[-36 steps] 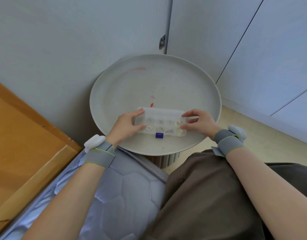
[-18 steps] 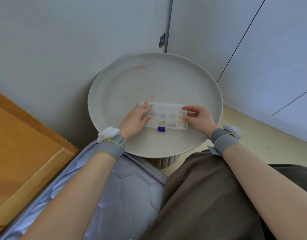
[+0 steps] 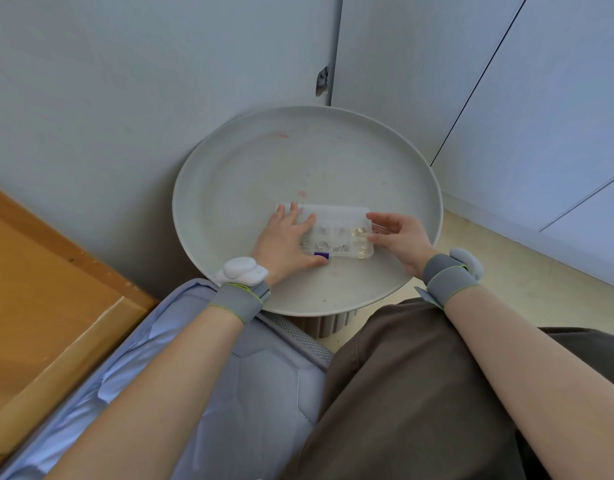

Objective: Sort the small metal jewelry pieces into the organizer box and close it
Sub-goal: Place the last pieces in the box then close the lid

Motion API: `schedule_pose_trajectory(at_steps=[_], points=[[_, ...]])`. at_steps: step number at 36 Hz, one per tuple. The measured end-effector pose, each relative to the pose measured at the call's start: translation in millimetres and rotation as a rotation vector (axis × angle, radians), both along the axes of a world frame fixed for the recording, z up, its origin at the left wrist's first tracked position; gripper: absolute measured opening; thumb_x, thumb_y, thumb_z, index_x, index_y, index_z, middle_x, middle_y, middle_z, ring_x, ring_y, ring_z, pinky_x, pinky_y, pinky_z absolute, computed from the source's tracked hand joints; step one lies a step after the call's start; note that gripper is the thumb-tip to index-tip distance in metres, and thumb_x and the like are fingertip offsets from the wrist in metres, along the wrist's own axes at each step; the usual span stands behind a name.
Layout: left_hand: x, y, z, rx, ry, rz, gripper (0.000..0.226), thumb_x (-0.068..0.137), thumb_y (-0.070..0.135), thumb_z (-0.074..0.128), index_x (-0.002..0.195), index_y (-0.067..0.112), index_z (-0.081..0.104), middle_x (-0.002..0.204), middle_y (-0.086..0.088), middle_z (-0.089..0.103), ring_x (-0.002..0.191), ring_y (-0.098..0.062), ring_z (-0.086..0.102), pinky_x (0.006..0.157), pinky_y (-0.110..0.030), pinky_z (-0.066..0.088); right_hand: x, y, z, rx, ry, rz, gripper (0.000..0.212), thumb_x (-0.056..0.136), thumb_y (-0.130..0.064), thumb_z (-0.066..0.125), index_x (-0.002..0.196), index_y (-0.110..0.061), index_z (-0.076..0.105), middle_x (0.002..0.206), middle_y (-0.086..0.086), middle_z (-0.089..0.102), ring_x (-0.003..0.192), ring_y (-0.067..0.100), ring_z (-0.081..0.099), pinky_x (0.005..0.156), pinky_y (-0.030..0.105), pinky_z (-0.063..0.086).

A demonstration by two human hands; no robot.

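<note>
Head view: organizer box (image 3: 336, 230) pressed flat under left hand (image 3: 284, 242); end pinched by right hand (image 3: 400, 237); judged light, stiff, slippery; best held by ends.

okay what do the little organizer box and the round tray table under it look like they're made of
Organizer box: clear to frosted plastic, probably; the pieces inside show through the lid. Its clasp is opaque blue, likely plastic. Round tray table: matte pale grey with a raised rim, maybe painted metal or plastic; faint reddish stains mark it.

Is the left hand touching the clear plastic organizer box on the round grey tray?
Touching. The head view shows the left hand lying flat on the clear plastic organizer box, fingers spread over its left end, thumb at the blue clasp.
</note>
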State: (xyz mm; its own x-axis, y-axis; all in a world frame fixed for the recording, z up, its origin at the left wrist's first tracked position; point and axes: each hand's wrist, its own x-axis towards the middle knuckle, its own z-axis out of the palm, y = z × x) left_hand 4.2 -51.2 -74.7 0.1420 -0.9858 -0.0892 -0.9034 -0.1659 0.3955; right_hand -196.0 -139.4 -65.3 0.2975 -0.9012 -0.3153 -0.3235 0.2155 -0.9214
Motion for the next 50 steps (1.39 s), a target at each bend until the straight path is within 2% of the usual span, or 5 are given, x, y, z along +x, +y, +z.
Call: schedule_pose_trajectory(at_steps=[13, 19, 26, 32, 50], points=[[-0.9, 2.4, -9.9, -0.044, 0.0, -0.023, 0.081, 0.08, 0.057, 0.06, 0.146, 0.026, 0.026, 0.158, -0.008, 0.01, 0.145, -0.033, -0.001, 0.118, -0.039, -0.002, 0.0, 1.3, 6.8, -0.001, 0.057, 0.008, 0.046, 0.078, 0.011, 0.066, 0.122, -0.001, 0.06, 0.122, 0.018, 0.062, 0.108, 0.022, 0.06, 0.108, 0.035, 0.041], [10.2, 3.8, -0.6, -0.016, 0.293, 0.025, 0.094, 0.069, 0.045, 0.078, 0.146, 0.018, 0.029, 0.157, -0.007, 0.014, 0.146, -0.023, 0.001, 0.115, -0.028, 0.003, 1.4, 5.6, 7.4, -0.05, 0.082, -0.028, 0.044, 0.076, 0.007, 0.069, 0.118, -0.004, 0.063, 0.12, 0.014, 0.064, 0.104, 0.021, 0.062, 0.104, 0.035, 0.045], [21.2, 13.5, 5.8, -0.084, 0.461, 0.269, 0.096, 0.064, 0.035, 0.083, 0.143, 0.01, 0.035, 0.151, -0.008, 0.031, 0.139, -0.02, 0.028, 0.114, -0.024, 0.017, -1.8, 7.9, 12.3, 0.015, 0.071, -0.124, 0.042, 0.078, 0.001, 0.072, 0.118, -0.002, 0.061, 0.112, 0.01, 0.062, 0.095, 0.02, 0.06, 0.053, 0.015, 0.056], [27.9, 22.4, -4.5, -0.11, 0.585, 0.254, 0.08, 0.05, 0.029, 0.079, 0.126, 0.028, 0.053, 0.113, 0.002, 0.067, 0.105, -0.015, 0.063, 0.094, -0.04, 0.05, -2.9, 7.4, 9.8, 0.081, 0.093, -0.104, 0.043, 0.076, 0.001, 0.074, 0.118, 0.0, 0.061, 0.115, 0.016, 0.065, 0.098, 0.025, 0.065, 0.087, 0.038, 0.055], [24.0, -11.6, 7.8, -0.121, 0.56, 0.215, 0.062, 0.051, 0.027, 0.067, 0.112, 0.022, 0.058, 0.1, -0.004, 0.071, 0.095, -0.024, 0.065, 0.086, -0.041, 0.053, 15.3, -0.5, 18.5, 0.081, -0.16, -0.048, 0.038, 0.092, 0.011, 0.039, 0.12, -0.011, 0.053, 0.103, -0.003, 0.059, 0.084, 0.01, 0.059, 0.069, 0.013, 0.052]])
